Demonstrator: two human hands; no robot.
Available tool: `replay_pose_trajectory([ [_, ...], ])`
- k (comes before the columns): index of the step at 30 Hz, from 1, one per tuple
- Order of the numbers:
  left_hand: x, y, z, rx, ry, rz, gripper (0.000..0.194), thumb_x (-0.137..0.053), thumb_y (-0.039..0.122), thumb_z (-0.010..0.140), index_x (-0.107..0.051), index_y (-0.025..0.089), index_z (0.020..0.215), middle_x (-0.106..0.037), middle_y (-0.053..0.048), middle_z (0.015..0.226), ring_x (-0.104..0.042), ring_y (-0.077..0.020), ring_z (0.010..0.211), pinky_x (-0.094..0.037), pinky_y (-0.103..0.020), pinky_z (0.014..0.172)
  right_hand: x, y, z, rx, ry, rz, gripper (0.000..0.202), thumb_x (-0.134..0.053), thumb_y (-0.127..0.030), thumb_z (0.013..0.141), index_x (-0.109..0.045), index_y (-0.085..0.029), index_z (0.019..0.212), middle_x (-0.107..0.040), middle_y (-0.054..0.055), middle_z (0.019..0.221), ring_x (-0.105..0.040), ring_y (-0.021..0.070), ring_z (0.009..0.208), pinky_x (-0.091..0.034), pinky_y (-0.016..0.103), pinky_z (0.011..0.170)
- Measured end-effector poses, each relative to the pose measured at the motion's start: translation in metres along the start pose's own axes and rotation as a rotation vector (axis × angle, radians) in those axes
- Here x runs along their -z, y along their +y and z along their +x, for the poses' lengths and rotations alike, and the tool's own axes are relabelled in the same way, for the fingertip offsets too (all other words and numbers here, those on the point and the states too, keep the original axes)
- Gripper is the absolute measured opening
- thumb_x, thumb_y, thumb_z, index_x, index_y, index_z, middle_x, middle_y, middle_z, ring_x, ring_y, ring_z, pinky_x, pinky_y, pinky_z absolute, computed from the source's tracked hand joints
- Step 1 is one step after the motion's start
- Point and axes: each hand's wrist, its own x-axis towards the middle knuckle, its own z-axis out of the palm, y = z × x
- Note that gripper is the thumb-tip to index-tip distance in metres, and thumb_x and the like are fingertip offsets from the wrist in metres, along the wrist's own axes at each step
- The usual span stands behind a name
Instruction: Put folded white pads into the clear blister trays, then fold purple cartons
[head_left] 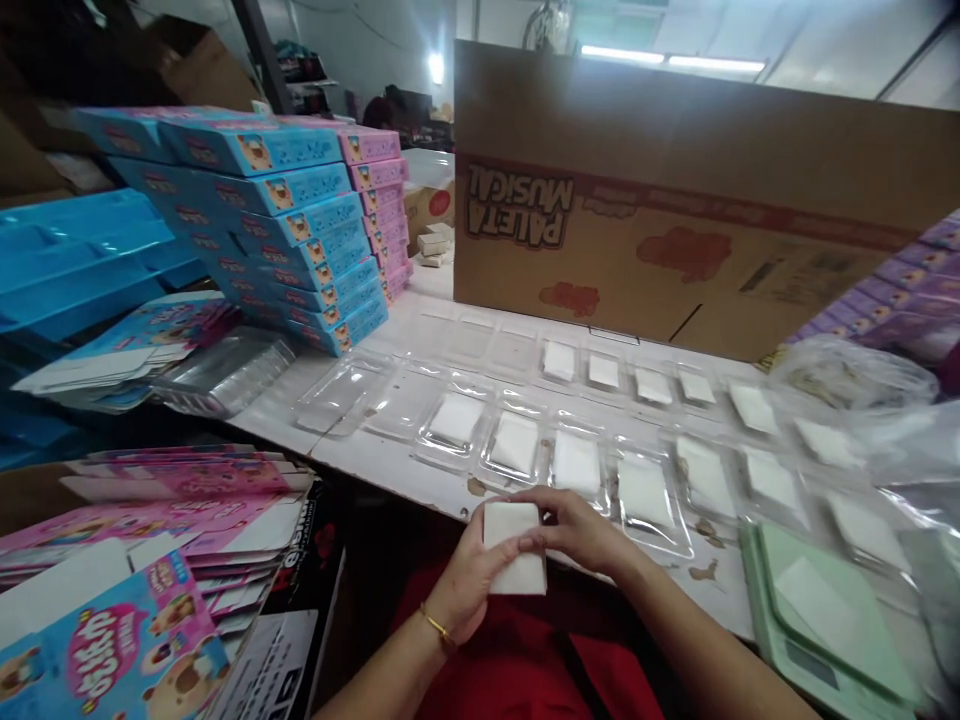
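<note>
Just off the table's front edge, over my lap, both my hands are closed around a flat white rectangular packet point(517, 575). My left hand point(466, 570) grips it from the left, thumb laid across its face. On the other side, my right hand point(581, 530) holds its upper right edge with the fingertips. Right in front, clear plastic trays stand in rows on the white table. Several contain similar white packets, such as the one in a near tray point(514, 443). At the left end, a clear tray point(345, 393) has no packet in it.
A green scale point(814, 610) with a white sheet on it stands at the right. Stacked blue and pink boxes point(300, 230) rise at the left. Behind the trays is a big cardboard box point(600, 220). Flat printed cartons point(112, 640) fill the lower left; plastic bags point(855, 372) lie far right.
</note>
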Motion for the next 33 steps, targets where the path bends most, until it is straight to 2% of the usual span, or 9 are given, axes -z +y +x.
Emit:
replay_pose_trajectory([
  [6, -0.025, -0.020, -0.007, 0.087, -0.082, 0.016, 0.043, -0.065, 0.020, 0.069, -0.053, 0.016, 0.111, -0.062, -0.011, 0.104, -0.057, -0.0224, 0.093, -0.042, -0.036, 0.084, 0.010, 0.019, -0.039, -0.040, 0.227, 0.102, 0.045, -0.068, -0.038, 0.067, -0.059, -0.023, 0.108, -0.061, 0.003, 0.099, -0.057, 0.0182, 0.087, -0.047, 0.031, 0.076],
  [9, -0.035, -0.031, -0.011, 0.064, -0.078, 0.155, 0.044, -0.070, 0.021, 0.064, -0.057, 0.014, 0.106, -0.063, -0.010, 0.102, -0.057, -0.0226, 0.093, -0.042, -0.034, 0.083, 0.010, 0.022, -0.062, 0.019, 0.281, 0.063, 0.038, -0.064, -0.036, 0.072, -0.058, -0.023, 0.107, -0.061, 0.004, 0.098, -0.058, 0.0175, 0.087, -0.048, 0.032, 0.076],
  [11, -0.041, -0.033, -0.013, 0.013, -0.076, 0.306, 0.042, -0.070, 0.023, 0.063, -0.058, 0.014, 0.103, -0.064, -0.007, 0.097, -0.057, -0.0219, 0.089, -0.043, -0.032, 0.079, 0.011, 0.018, -0.075, 0.107, 0.347, -0.061, 0.036, -0.061, -0.034, 0.075, -0.056, -0.024, 0.109, -0.059, 0.005, 0.104, -0.056, 0.0182, 0.095, -0.047, 0.034, 0.081],
  [14, -0.051, -0.029, -0.017, -0.071, -0.095, 0.499, 0.037, -0.068, 0.025, 0.065, -0.059, 0.015, 0.099, -0.064, -0.005, 0.090, -0.057, -0.0197, 0.080, -0.044, -0.028, 0.070, 0.013, 0.006, -0.091, 0.246, 0.489, -0.393, 0.037, -0.060, -0.033, 0.076, -0.055, -0.026, 0.112, -0.053, 0.007, 0.116, -0.048, 0.0208, 0.108, -0.042, 0.039, 0.090],
  [16, -0.056, -0.026, -0.019, -0.108, -0.103, 0.573, 0.034, -0.066, 0.025, 0.066, -0.059, 0.016, 0.098, -0.064, -0.003, 0.088, -0.056, -0.0189, 0.077, -0.044, -0.027, 0.067, 0.013, -0.003, -0.098, 0.301, 0.546, -0.585, 0.037, -0.059, -0.031, 0.077, -0.054, -0.026, 0.113, -0.053, 0.008, 0.115, -0.048, 0.0216, 0.107, -0.042, 0.041, 0.090],
  [19, -0.064, -0.023, -0.021, -0.151, -0.107, 0.600, 0.033, -0.065, 0.023, 0.067, -0.059, 0.017, 0.099, -0.064, -0.003, 0.091, -0.057, -0.0202, 0.082, -0.045, -0.028, 0.072, 0.009, -0.009, -0.106, 0.362, 0.583, -0.740, 0.035, -0.055, -0.023, 0.080, -0.052, -0.023, 0.115, -0.057, 0.008, 0.110, -0.050, 0.0208, 0.103, -0.042, 0.041, 0.089],
  [24, -0.075, -0.020, -0.022, -0.148, -0.172, 0.454, 0.036, -0.064, 0.020, 0.069, -0.057, 0.016, 0.104, -0.062, -0.007, 0.106, -0.055, -0.0240, 0.098, -0.041, -0.034, 0.087, 0.003, -0.005, -0.119, 0.484, 0.634, -0.887, 0.045, -0.049, -0.010, 0.081, -0.045, -0.024, 0.124, -0.057, 0.007, 0.116, -0.050, 0.0204, 0.108, -0.041, 0.042, 0.093],
  [29, -0.081, -0.020, -0.020, -0.077, -0.166, 0.345, 0.043, -0.068, 0.017, 0.065, -0.057, 0.016, 0.106, -0.061, -0.008, 0.113, -0.053, -0.0250, 0.105, -0.039, -0.036, 0.092, 0.005, 0.000, -0.126, 0.535, 0.599, -1.041, 0.043, -0.046, -0.011, 0.083, -0.045, -0.022, 0.125, -0.052, 0.007, 0.124, -0.046, 0.0223, 0.115, -0.041, 0.042, 0.095],
  [33, -0.079, -0.023, -0.017, -0.094, -0.146, 0.355, 0.044, -0.070, 0.017, 0.063, -0.059, 0.015, 0.106, -0.061, -0.009, 0.112, -0.054, -0.0257, 0.105, -0.039, -0.037, 0.092, 0.007, 0.003, -0.127, 0.548, 0.598, -1.107, 0.042, -0.043, -0.014, 0.085, -0.044, -0.023, 0.126, -0.049, 0.006, 0.126, -0.042, 0.0225, 0.119, -0.042, 0.043, 0.095],
])
